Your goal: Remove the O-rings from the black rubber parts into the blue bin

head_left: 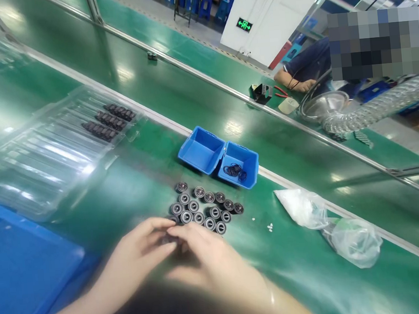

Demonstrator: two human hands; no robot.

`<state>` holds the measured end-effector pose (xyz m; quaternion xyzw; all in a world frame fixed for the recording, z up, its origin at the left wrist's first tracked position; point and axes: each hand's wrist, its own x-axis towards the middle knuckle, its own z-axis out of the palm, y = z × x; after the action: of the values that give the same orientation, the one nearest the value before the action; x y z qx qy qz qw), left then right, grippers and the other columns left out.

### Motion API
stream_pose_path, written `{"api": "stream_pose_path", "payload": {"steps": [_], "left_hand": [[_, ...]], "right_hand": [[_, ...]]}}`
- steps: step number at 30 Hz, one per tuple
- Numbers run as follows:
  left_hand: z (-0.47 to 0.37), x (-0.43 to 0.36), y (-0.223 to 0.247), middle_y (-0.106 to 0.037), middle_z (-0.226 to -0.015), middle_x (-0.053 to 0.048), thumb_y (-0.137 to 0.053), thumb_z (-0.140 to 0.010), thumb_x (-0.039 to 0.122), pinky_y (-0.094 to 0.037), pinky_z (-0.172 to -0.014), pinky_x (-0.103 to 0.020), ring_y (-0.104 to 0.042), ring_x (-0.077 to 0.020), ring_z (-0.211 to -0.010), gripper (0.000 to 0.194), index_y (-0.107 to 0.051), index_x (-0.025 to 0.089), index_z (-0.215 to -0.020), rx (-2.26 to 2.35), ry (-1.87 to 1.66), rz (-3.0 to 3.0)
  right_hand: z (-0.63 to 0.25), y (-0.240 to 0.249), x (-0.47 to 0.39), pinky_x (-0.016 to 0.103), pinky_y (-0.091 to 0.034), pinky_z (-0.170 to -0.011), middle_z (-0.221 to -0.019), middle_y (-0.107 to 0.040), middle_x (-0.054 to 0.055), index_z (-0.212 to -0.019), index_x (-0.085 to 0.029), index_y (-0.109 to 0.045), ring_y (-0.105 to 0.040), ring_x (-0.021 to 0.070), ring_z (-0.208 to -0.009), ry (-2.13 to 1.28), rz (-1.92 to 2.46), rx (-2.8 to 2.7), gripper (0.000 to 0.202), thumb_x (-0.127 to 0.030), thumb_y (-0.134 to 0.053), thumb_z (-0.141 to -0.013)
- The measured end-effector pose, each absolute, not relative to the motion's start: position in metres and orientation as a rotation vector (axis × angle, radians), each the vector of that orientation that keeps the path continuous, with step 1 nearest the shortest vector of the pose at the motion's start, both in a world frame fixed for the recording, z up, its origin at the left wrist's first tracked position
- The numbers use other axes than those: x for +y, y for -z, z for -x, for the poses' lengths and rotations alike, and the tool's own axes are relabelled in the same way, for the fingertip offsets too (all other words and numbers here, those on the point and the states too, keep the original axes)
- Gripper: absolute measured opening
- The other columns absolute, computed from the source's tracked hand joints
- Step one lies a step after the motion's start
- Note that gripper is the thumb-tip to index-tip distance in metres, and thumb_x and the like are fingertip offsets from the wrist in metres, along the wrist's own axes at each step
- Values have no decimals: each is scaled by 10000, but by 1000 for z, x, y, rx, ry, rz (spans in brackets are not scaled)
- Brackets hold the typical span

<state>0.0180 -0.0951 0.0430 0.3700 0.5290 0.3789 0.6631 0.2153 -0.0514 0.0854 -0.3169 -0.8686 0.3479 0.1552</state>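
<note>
My left hand (142, 246) and my right hand (212, 254) meet at the table's near side, fingertips bent toward each other. Between them is a small dark part, mostly covered by the fingers, so its kind cannot be told. Both hands are closed around it. Just beyond the fingertips stand several round black parts (186, 217) with ringed tops, grouped close together. Some show a light slot in the middle; those of the back row (209, 197) show a swirled top instead.
Behind the parts sit two joined blue bins; the right bin (249, 165) holds thin black rings (234, 170). Clear trays (48, 156) with black pieces (106, 124) lie left, above a blue crate (28, 270). Plastic bags (305, 209) and white bits (270, 227) are right. A co-worker's arm (298, 78) shows beyond.
</note>
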Motion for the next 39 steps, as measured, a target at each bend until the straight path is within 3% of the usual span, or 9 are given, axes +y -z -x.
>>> {"api": "stream_pose_path", "payload": {"steps": [4,9,12,16,21,27,39], "left_hand": [[-32,-99,-36,-664,-949,-36,-670,-838,300,-551,-865,-326,-667,-218,-949,163,-633,201,-962,1141,-777,-928],[-37,-102,-39,-640,-950,-32,-683,-831,298,-564,-861,-337,-666,-220,-950,143,-670,200,-935,1098,-722,-919],[-40,-102,-42,-612,-989,-34,-697,-830,322,-591,-846,-359,-676,-236,-969,164,-694,207,-947,1051,-755,-814],[-39,-106,-36,-590,-1048,-33,-693,-853,358,-605,-866,-358,-679,-254,-1027,171,-704,225,-961,1066,-793,-748],[-39,-109,-27,-596,-1098,-39,-673,-878,372,-602,-909,-377,-673,-263,-1055,189,-697,241,-1011,1053,-758,-826],[-45,-105,-25,-642,-1097,-48,-648,-894,374,-587,-947,-389,-657,-272,-1101,235,-674,252,-1093,1037,-717,-849],[-50,-104,-21,-582,-1176,-44,-572,-933,347,-563,-965,-353,-661,-227,-1071,202,-701,304,-1084,1058,-699,-1167]], "right_hand": [[-216,-57,-81,359,-566,-830,-1024,-642,107,-1356,-167,-443,-646,220,-895,-744,981,-2469,399,-351,-488,-1005],[-236,-49,-85,275,-571,-747,-934,-667,33,-1183,-227,-555,-659,164,-797,-1111,1023,-2215,313,-384,-638,-925],[-251,-58,-76,222,-552,-667,-855,-659,-6,-1033,-229,-601,-643,124,-716,-1267,1053,-2030,194,-311,-698,-886],[-279,-65,-53,256,-545,-705,-981,-644,41,-976,-223,-647,-642,150,-849,-1000,1225,-1901,64,-202,-616,-923],[-308,-53,-31,352,-545,-812,-1024,-633,68,-1110,-215,-614,-624,183,-876,-646,1383,-2064,191,-152,-549,-941],[-308,-42,-35,386,-548,-852,-1060,-630,79,-1201,-209,-550,-622,205,-939,-658,1384,-2223,259,-133,-532,-954],[-308,-49,-28,455,-521,-943,-1123,-618,95,-1252,-197,-505,-587,237,-1069,-595,1283,-2433,296,-115,-504,-967]]}}
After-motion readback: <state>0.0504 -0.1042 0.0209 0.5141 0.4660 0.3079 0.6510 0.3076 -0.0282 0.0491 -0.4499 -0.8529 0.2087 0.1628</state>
